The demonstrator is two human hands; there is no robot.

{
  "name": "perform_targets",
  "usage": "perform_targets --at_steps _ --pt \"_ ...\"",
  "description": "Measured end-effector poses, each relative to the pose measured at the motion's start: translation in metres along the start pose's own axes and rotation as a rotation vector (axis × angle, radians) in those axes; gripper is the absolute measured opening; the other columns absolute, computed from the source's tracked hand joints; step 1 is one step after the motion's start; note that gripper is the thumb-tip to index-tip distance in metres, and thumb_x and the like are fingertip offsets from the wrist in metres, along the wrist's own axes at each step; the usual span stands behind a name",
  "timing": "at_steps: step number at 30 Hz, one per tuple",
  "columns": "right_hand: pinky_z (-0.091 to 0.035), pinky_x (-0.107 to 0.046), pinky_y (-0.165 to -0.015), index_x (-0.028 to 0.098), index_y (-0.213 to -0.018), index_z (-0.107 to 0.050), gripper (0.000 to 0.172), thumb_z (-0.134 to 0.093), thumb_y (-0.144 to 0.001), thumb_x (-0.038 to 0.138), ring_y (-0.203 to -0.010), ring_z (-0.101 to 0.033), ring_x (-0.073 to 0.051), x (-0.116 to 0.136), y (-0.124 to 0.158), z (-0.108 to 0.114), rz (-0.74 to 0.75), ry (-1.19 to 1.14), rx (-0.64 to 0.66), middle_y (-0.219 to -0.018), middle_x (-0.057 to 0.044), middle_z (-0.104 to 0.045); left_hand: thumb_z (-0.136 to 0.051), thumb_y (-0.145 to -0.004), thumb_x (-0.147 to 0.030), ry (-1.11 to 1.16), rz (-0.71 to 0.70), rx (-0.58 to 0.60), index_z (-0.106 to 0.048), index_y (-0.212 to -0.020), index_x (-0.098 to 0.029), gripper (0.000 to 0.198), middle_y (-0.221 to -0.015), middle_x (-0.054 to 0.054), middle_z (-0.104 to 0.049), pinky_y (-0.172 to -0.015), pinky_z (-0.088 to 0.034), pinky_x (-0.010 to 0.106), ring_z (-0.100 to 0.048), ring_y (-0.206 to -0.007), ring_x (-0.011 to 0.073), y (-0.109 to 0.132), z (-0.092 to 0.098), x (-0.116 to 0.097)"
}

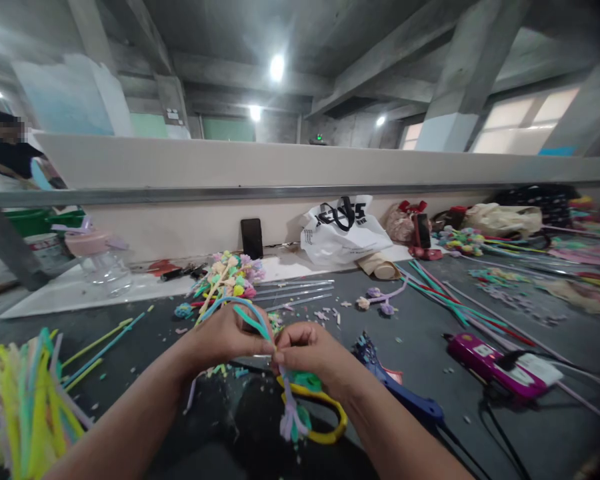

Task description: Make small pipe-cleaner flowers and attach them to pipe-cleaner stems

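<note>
Both hands meet low in the middle of the head view. My left hand (233, 337) pinches pipe cleaners (253, 319), blue and teal, which arch up over it. Fingertips of my right hand (307, 350) close on the same bundle from the other side. Below the fingers a lilac pipe cleaner flower (292, 423) hangs down, with a bit of green beside it. Scissors with yellow handles (333, 417) lie under and beside the flower, partly hidden by my right hand.
Pipe cleaners (33, 393) pile up at the left. Finished flowers (230, 277) lie behind my hands. A blue glue gun (405, 393) and a magenta device (500, 365) with cables are at the right. A phone (251, 238), a white bag (343, 237) and a cup (103, 267) stand farther back.
</note>
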State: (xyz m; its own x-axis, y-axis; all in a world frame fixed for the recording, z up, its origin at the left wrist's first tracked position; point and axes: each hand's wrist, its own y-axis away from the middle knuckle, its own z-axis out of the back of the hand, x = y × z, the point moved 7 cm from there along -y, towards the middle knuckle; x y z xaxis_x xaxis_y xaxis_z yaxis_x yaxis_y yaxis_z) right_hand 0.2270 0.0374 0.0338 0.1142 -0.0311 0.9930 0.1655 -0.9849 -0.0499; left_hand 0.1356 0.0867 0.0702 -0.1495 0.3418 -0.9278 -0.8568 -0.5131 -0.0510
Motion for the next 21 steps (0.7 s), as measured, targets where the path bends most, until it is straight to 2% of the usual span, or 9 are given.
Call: perform_targets --at_steps 3,7,11,13,15,16,17,18,21 --pt "-0.037 -0.026 -0.060 0.015 -0.053 -0.057 0.013 -0.060 -0.065 0.018 -0.060 -0.050 -0.012 0.013 0.000 0.003 0.178 0.474 -0.126 -0.059 0.001 -0.054 -0.067 -0.063 -0.022 0.011 0.019 -0.002 -0.062 -0.062 -0.011 0.012 -0.058 -0.001 -0.054 -0.056 -0.037 0.022 -0.048 -0.059 0.0112 -0.005 0.000 0.008" --pt "-0.030 -0.038 -0.085 0.016 -0.053 -0.053 0.014 -0.052 -0.063 0.007 -0.069 -0.049 -0.015 0.021 0.007 -0.007 0.449 1.164 -0.313 -0.058 0.001 -0.052 -0.063 -0.059 -0.022 0.013 0.128 -0.051 -0.054 -0.052 -0.013 0.015 -0.048 -0.005 -0.043 -0.048 -0.027 0.022 -0.036 -0.048 0.0081 -0.014 -0.004 0.030" --pt "-0.020 -0.046 -0.094 0.016 -0.063 -0.058 0.010 -0.052 -0.066 0.009 -0.079 -0.049 -0.020 0.012 0.007 -0.015 0.481 1.448 -0.436 -0.066 -0.004 -0.059 -0.062 -0.059 -0.025 -0.024 0.243 -0.195 -0.052 -0.051 -0.014 0.017 -0.044 -0.006 -0.041 -0.046 -0.025 0.022 -0.036 -0.046 0.0087 -0.018 -0.004 0.050" --pt "-0.021 -0.047 -0.093 0.015 -0.061 -0.060 0.011 -0.053 -0.067 0.010 -0.078 -0.050 -0.020 0.012 0.004 -0.010 0.401 1.413 -0.453 -0.065 -0.005 -0.060 -0.063 -0.059 -0.026 -0.028 0.231 -0.203 -0.054 -0.052 -0.013 0.017 -0.045 -0.005 -0.045 -0.048 -0.028 0.022 -0.041 -0.048 0.0101 -0.018 -0.004 0.051" --pt "-0.027 -0.044 -0.089 0.015 -0.058 -0.061 0.015 -0.053 -0.070 0.014 -0.073 -0.051 -0.019 0.011 0.000 0.001 0.226 1.218 -0.388 -0.061 -0.003 -0.059 -0.065 -0.060 -0.027 -0.001 0.177 -0.143 -0.058 -0.055 -0.012 0.017 -0.050 -0.003 -0.052 -0.051 -0.033 0.023 -0.047 -0.052 0.0118 -0.016 -0.004 0.046" --pt "-0.033 -0.041 -0.084 0.015 -0.057 -0.063 0.018 -0.053 -0.072 0.018 -0.068 -0.051 -0.017 0.007 -0.001 0.007 0.106 1.048 -0.307 -0.058 -0.002 -0.058 -0.065 -0.061 -0.027 0.031 0.138 -0.093 -0.059 -0.058 -0.012 0.016 -0.053 -0.002 -0.056 -0.054 -0.035 0.023 -0.050 -0.055 0.0130 -0.015 -0.004 0.042" --pt "-0.037 -0.037 -0.077 0.014 -0.060 -0.065 0.022 -0.053 -0.075 0.024 -0.064 -0.052 -0.016 0.000 -0.003 0.007 -0.008 0.832 -0.145 -0.057 -0.002 -0.059 -0.066 -0.063 -0.027 0.075 0.098 -0.037 -0.061 -0.062 -0.012 0.016 -0.057 -0.001 -0.059 -0.057 -0.038 0.024 -0.053 -0.058 0.0142 -0.013 -0.006 0.038" --pt "-0.040 -0.034 -0.073 0.014 -0.066 -0.068 0.026 -0.052 -0.078 0.030 -0.064 -0.053 -0.016 -0.003 -0.002 0.004 -0.068 0.595 -0.016 -0.061 -0.002 -0.062 -0.066 -0.064 -0.026 0.128 0.063 0.017 -0.062 -0.065 -0.011 0.015 -0.060 0.001 -0.062 -0.060 -0.040 0.025 -0.056 -0.061 0.0153 -0.010 -0.007 0.034" --pt "-0.043 -0.029 -0.068 0.011 -0.074 -0.070 0.028 -0.062 -0.073 0.038 -0.068 -0.058 -0.016 -0.005 0.004 -0.001 -0.155 0.031 0.174 -0.072 -0.006 -0.067 -0.067 -0.067 -0.023 0.286 0.013 0.125 -0.062 -0.072 -0.012 0.013 -0.062 0.002 -0.065 -0.063 -0.043 0.027 -0.059 -0.062 0.0158 -0.004 -0.010 0.023"
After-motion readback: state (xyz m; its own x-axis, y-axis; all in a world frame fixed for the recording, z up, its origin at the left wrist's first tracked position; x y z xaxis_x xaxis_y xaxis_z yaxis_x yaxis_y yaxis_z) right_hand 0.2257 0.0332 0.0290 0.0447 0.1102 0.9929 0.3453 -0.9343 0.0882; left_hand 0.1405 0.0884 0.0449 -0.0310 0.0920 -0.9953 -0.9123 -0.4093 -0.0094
